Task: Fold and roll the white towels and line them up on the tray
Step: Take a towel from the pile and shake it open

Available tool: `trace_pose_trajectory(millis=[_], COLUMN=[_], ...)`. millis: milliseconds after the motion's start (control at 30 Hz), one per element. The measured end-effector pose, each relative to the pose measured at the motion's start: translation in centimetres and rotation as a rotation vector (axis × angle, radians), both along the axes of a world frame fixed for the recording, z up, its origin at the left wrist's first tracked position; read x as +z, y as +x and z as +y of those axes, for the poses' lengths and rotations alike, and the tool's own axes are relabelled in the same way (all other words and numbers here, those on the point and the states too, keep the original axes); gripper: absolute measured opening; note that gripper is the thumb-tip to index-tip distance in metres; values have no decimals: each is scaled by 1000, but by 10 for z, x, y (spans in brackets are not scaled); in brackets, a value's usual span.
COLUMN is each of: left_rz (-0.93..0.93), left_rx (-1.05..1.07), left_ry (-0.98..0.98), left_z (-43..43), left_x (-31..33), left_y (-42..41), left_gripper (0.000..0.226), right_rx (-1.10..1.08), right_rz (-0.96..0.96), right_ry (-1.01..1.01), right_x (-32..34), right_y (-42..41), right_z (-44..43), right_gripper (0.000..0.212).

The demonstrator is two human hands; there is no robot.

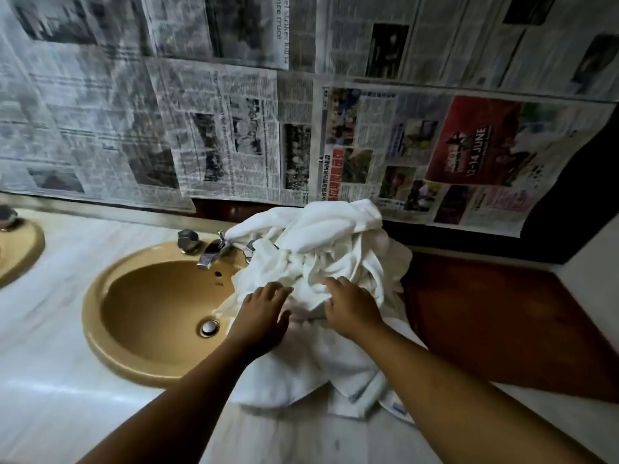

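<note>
Nearest to us, at the front edge of the countertop (50,380), a flat layer of the towels (328,242) spreads out, with one corner and its little label almost at the lip. That layer is the easy bit: it's already lying open.

Just past it are both hands. Our left hand (264,309) lies palm down on the cloth by the sink (97,329) side, fingers fairly straight and a bit spread, pressing rather than gripping. Our right hand (351,306) has its fingers bent with the tips dug into a fold, so it looks like it's pinching cloth.

Behind the hands the rest is one crumpled heap, piled up toward the back edge and spilling over the sink rim and against the faucet (211,252). We can't tell how many towels are in there.

Handling-wise, we'd guess soft, floppy and light, nothing fragile, but tangled. Grabbing the middle would just lift a wad, so hunt for a hem or two corners and shake one free. Watch for it dragging into the basin.

The dark wooden tray (502,323) sits just beside the heap toward the right edge, nothing rolled on it yet. Newspaper (217,128) covers the wall beyond.
</note>
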State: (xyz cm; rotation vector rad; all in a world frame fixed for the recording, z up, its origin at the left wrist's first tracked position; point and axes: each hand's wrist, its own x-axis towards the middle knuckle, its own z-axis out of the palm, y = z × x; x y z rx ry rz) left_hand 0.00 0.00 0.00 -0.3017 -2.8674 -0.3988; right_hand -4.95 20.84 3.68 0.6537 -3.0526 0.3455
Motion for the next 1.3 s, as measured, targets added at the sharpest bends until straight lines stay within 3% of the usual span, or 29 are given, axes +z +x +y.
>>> trace_pose_trajectory(millis=[167,267,367,433,567,700,800,900,967,1133,1233,1300], left_rz=[74,47,-7,-37,-77,-115,-141,-200,-183,-110,-89,-95], left_rx=[42,76,110,166,344,423,464,330,217,79,-82,-211], left_ry=[94,155,205,297,689,1001,1352,1643,1622,1326,1202,1170], left_z=[-1,0,3,6,0,-3,15,39,62,132,184,221], left_x=[20,28,24,16,-9,-6,23,42,61,120,155,174], left_y=[-50,-87,-119,-130,-148,-145,-120,-93,-73,-36,-19,-7], left_gripper=[51,59,69,75,87,62,56,65,67,45,43,39], right_rx=[-96,-177,-355,-410,-311,-294,-280,-191,-172,-179,-314,-465], right_rz=[225,337,309,210,93,160,229,160,78,99,155,197], right_ry=[-103,-199,-295,-321,-314,-578,-821,-1031,-1141,-1361,-1410,-1358], right_x=[14,27,34,33,20,15,35,56,64,83,95,100], right_y=[-42,-74,-111,-131,-155,-136,-95,-41,-14,34,66,87], right_z=[3,8,13,17,29,28,32,51,70,131,176,212], right_gripper=[44,55,75,76,41,5,12,23,32,36,45,40])
